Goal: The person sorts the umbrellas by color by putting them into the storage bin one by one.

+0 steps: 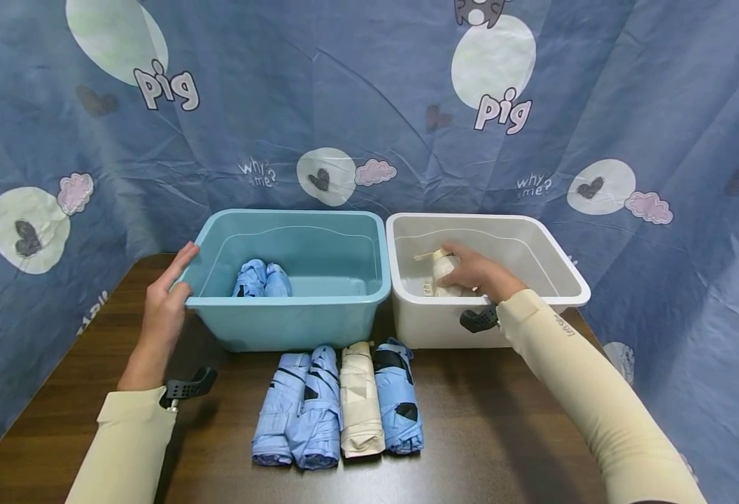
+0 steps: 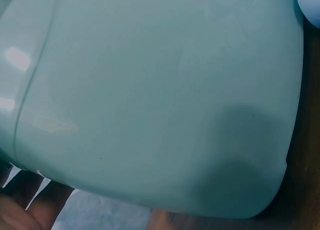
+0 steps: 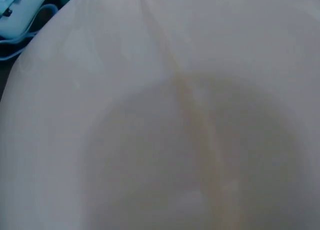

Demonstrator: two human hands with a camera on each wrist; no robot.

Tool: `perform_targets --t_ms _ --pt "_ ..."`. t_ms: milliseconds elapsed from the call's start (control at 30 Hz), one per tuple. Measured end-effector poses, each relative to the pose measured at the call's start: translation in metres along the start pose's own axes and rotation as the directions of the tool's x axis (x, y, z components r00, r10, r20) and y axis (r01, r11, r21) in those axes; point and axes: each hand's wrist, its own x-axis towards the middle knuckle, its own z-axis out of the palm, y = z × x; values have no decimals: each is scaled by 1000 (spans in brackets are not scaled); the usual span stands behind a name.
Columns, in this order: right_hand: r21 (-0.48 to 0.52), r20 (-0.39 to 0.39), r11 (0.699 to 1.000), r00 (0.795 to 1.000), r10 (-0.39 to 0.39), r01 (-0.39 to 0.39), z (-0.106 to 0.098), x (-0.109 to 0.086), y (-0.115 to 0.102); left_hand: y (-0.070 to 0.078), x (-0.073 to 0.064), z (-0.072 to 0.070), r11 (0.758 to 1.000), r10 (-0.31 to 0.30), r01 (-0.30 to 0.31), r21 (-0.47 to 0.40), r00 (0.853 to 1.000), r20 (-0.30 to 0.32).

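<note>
Inside the white bin [image 1: 489, 320], my right hand [image 1: 473, 271] grips a rolled cream fabric bundle [image 1: 446, 267] with a thin cord at its top. The hand covers part of that bundle. On the left, my left hand [image 1: 166, 301] rests at the left rim of the teal bin [image 1: 287, 322], fingers fairly straight along its outside and thumb near the front corner. The left wrist view shows some of those fingers [image 2: 47, 202] below the teal wall. The white bin's pale wall [image 3: 150, 115] fills most of the right wrist view.
Two rolled blue bundles [image 1: 261, 280] lie in the teal bin's left part. In front of the bins, three blue rolls [image 1: 397, 402] and one cream roll [image 1: 360, 402] lie side by side on the brown table [image 1: 483, 434]. A printed blue curtain [image 1: 357, 105] hangs close behind.
</note>
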Motion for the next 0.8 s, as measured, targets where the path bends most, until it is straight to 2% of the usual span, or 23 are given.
perform_targets --t_ms 133,233,400,800 --pt "-61 -35 997 998 -48 45 1 1 1 0 0 0 1000 -1 1 -9 1000 8" --pt "-69 -53 998 999 -13 10 1 1 1 0 0 0 1000 -7 7 -10 1000 14" --pt "-27 -43 996 996 79 -80 1 -2 -3 0 -1 0 1000 -6 6 -14 1000 11" --pt "-11 -35 995 994 100 -100 1 -1 -3 -1 -1 1 1000 -12 12 -22 1000 -1"
